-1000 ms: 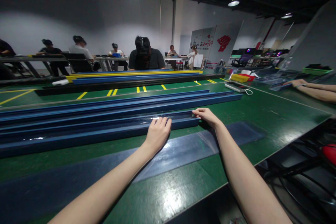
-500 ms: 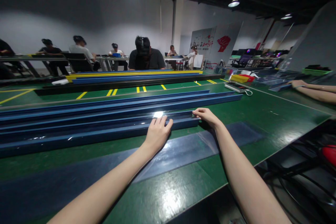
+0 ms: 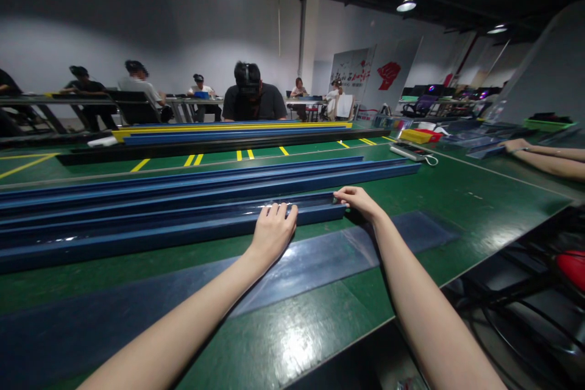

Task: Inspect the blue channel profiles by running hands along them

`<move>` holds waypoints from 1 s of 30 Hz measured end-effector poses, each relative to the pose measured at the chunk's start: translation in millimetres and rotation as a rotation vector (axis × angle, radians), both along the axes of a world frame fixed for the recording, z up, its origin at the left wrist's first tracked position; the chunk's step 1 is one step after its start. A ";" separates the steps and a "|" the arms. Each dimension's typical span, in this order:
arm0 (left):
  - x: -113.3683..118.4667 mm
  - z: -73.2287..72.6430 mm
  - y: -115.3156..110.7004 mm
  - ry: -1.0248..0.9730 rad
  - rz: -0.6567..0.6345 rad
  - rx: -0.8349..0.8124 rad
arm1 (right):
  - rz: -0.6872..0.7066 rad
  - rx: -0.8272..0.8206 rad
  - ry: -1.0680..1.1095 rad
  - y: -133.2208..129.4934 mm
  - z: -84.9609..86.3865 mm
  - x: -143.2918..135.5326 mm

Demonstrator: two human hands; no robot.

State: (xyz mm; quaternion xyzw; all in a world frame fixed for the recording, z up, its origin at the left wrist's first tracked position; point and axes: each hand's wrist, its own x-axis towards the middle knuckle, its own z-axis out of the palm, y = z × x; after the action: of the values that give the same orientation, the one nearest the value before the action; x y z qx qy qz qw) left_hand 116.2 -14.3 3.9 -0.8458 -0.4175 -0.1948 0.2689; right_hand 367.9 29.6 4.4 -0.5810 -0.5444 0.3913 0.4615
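A long blue channel (image 3: 183,233) with raised side walls lies nearest me among the blue lengths, with shiny reflections along its inside. My left hand (image 3: 275,228) rests over its near wall, fingers stretched into the trough and thumb slightly apart. At the channel's right end, my right hand (image 3: 359,200) is closed in a pinch. A tiny pale bit shows at those fingertips, too small to name. In front of the channel, a long clear plastic strip (image 3: 315,268) lies flat on the green table (image 3: 292,341), passing beneath both forearms.
Two more blue channels (image 3: 292,183) lie behind. Farther back are a black length (image 3: 219,147) and a yellow length (image 3: 237,128). A phone-like device (image 3: 411,152) and a yellow tray (image 3: 415,136) stand right. Another person's hands (image 3: 514,145) touch clear sheets; a person (image 3: 253,97) sits opposite.
My left hand shifts very slightly and its fingers draw closer together. The bright glare by its fingertips has shrunk. My right hand keeps its pinch at the channel's end.
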 end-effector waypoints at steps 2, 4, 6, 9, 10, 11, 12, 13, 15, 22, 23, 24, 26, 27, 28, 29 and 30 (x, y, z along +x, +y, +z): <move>0.0 0.6 -0.2 0.003 -0.005 -0.007 | -0.006 0.002 0.006 0.2 -0.1 -0.2; 0.0 1.2 -0.4 0.004 -0.010 -0.017 | -0.012 0.001 0.012 0.3 0.0 -0.5; 0.1 1.8 -0.6 0.006 -0.011 -0.026 | -0.014 0.001 0.020 0.5 0.3 -0.9; 0.3 2.1 -0.7 0.011 -0.009 -0.030 | -0.004 0.005 0.023 0.7 0.4 -1.0; 0.3 2.1 -0.7 0.013 -0.010 -0.029 | -0.001 0.008 0.021 0.8 0.3 -1.0; 0.3 2.1 -0.8 0.016 -0.011 -0.028 | 0.001 0.012 0.018 1.0 0.1 -0.8; 0.3 2.0 -0.8 0.018 -0.011 -0.028 | 0.000 0.014 0.015 1.2 0.0 -0.7; 0.2 2.0 -0.8 0.020 -0.011 -0.028 | -0.002 0.016 0.011 1.4 -0.3 -0.6; 0.1 1.9 -0.7 0.023 -0.009 -0.026 | -0.007 0.020 0.001 1.6 -0.6 -0.4; 0.0 1.7 0.6 0.023 -0.011 -0.022 | -0.003 0.011 -0.012 0.9 0.8 -1.3; 0.1 1.5 0.7 0.021 -0.013 -0.022 | -0.003 0.009 -0.017 0.9 1.1 -1.4; 0.1 1.3 0.7 0.019 -0.014 -0.022 | -0.003 0.010 -0.021 1.0 1.1 -1.5; 0.0 0.9 0.7 0.018 -0.016 -0.020 | -0.001 0.011 -0.023 1.5 0.9 -1.3; 0.0 0.8 0.6 0.020 -0.016 -0.018 | 0.001 0.010 -0.022 1.9 0.6 -1.0; -0.1 0.7 0.6 0.022 -0.016 -0.016 | 0.003 0.008 -0.020 2.3 0.3 -0.8; -0.2 0.7 0.6 0.026 -0.017 -0.013 | 0.006 0.006 -0.019 2.7 -0.1 -0.5; -0.3 0.8 0.6 0.028 -0.017 -0.013 | 0.010 0.004 -0.017 3.1 -0.5 -0.2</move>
State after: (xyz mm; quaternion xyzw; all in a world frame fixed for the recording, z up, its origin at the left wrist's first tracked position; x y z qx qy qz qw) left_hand 115.9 -13.7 4.6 -0.8537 -0.4077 -0.1823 0.2679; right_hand 367.7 32.7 3.9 -0.5804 -0.5521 0.3875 0.4562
